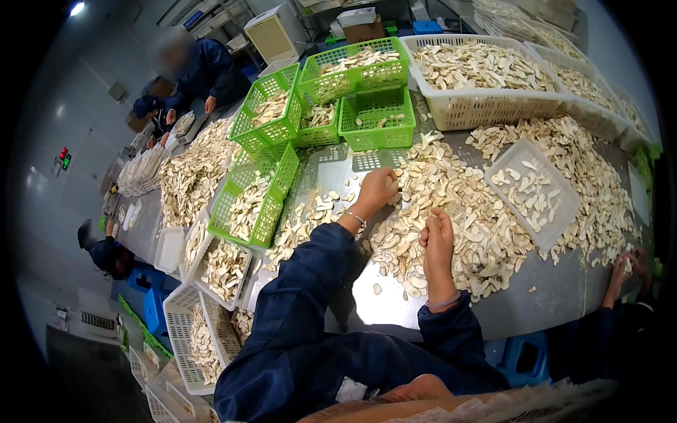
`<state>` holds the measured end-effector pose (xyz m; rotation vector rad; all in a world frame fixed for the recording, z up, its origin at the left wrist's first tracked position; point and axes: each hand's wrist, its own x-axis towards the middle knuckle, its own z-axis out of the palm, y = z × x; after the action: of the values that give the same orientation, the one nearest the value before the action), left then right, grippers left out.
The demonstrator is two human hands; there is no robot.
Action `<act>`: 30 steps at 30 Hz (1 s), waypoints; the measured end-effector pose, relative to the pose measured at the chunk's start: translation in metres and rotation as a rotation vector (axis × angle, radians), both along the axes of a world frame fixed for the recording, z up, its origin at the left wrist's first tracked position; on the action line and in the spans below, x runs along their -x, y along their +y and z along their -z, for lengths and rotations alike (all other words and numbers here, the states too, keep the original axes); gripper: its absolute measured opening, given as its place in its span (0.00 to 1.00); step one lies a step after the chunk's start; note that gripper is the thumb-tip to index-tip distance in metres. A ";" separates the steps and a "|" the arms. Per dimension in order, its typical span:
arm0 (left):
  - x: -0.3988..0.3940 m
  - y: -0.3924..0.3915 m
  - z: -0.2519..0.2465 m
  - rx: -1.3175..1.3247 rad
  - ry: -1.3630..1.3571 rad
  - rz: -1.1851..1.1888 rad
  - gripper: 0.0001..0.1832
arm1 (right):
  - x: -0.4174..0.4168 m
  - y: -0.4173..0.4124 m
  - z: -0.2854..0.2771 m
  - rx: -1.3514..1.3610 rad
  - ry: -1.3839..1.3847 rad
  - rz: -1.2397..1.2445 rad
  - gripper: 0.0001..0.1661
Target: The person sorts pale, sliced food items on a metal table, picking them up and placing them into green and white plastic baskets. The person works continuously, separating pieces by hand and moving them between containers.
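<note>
A broad heap of pale dried slices (pixel 439 195), apparently mushroom, lies on the metal table (pixel 560 301) before me. My left hand (pixel 378 186), wearing a bracelet at the wrist, is at the heap's far left edge with its fingers curled. Whether a slice is pinched there is hidden. Closer to me, my right hand (pixel 438 240) hovers over the front of the heap. Its fingers are bent and the thumb lies close to them; I cannot make out anything in its grasp. A looser scatter of slices (pixel 301 224) lies to the left of my left forearm.
Several green plastic baskets (pixel 378 121) holding slices stand beyond and left. A large white basket (pixel 476 108) is full at the back. On the right, a translucent tray (pixel 534 193) rests on slices. A co-worker's hands (pixel 624 269) work at the right edge; other people stand far left.
</note>
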<state>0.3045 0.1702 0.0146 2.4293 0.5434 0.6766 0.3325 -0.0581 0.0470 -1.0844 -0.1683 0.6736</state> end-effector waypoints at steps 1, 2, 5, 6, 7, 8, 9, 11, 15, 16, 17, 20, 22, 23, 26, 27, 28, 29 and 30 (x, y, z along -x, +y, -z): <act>-0.005 -0.007 -0.010 -0.233 -0.003 0.051 0.09 | -0.002 0.000 0.000 -0.008 0.014 0.005 0.17; -0.009 -0.017 -0.019 -0.161 0.055 0.044 0.11 | -0.004 0.000 0.001 -0.015 0.018 0.010 0.16; -0.006 -0.019 -0.027 -0.228 0.205 0.079 0.09 | -0.002 0.001 0.001 -0.023 0.031 -0.007 0.16; -0.003 -0.016 -0.028 -0.330 0.164 0.068 0.06 | -0.001 0.000 -0.002 -0.018 0.032 -0.011 0.16; 0.001 -0.016 -0.028 -0.021 0.115 0.001 0.06 | -0.001 -0.001 -0.003 -0.014 0.032 -0.014 0.16; 0.007 -0.015 -0.028 0.287 0.065 -0.066 0.07 | -0.002 -0.001 -0.001 -0.022 0.037 -0.018 0.16; 0.016 -0.013 -0.036 0.588 0.018 -0.139 0.08 | -0.001 -0.001 0.000 -0.037 0.047 -0.024 0.16; 0.034 0.000 -0.043 1.222 -0.084 -0.005 0.07 | 0.001 0.000 0.001 -0.047 0.063 -0.054 0.15; 0.058 -0.017 -0.034 1.728 -0.347 0.067 0.08 | 0.004 0.002 0.006 0.035 -0.023 -0.191 0.13; 0.060 -0.029 -0.037 1.781 -0.356 0.040 0.09 | 0.004 0.002 0.011 0.071 -0.069 -0.226 0.13; 0.062 -0.039 -0.041 1.833 -0.364 0.012 0.10 | 0.005 0.004 0.014 0.114 -0.175 -0.195 0.13; 0.069 -0.067 -0.051 1.904 -0.287 0.037 0.09 | 0.011 0.008 0.020 0.246 -0.397 -0.161 0.15; 0.075 -0.073 -0.043 1.844 -0.257 0.101 0.10 | 0.012 0.007 0.016 0.239 -0.348 -0.212 0.16; 0.077 -0.075 -0.040 1.813 -0.242 0.133 0.10 | 0.012 0.007 0.014 0.236 -0.323 -0.238 0.17; 0.080 -0.080 -0.046 1.744 -0.172 0.085 0.14 | 0.009 0.010 0.026 0.235 -0.317 -0.241 0.15; 0.082 -0.080 -0.047 1.700 -0.143 0.079 0.14 | 0.009 0.011 0.028 0.223 -0.338 -0.242 0.15; 0.084 -0.081 -0.046 1.717 -0.164 0.038 0.15 | 0.011 0.011 0.029 0.223 -0.349 -0.250 0.14; 0.084 -0.080 -0.041 1.725 -0.175 0.041 0.15 | 0.012 0.011 0.029 0.224 -0.360 -0.259 0.14; 0.085 -0.078 -0.034 1.735 -0.187 0.046 0.15 | 0.013 0.010 0.028 0.226 -0.372 -0.267 0.14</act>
<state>0.2192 0.0918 0.0487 0.7346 0.5841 0.1587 0.3197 -0.0477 0.0189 -1.4159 -0.5763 0.7353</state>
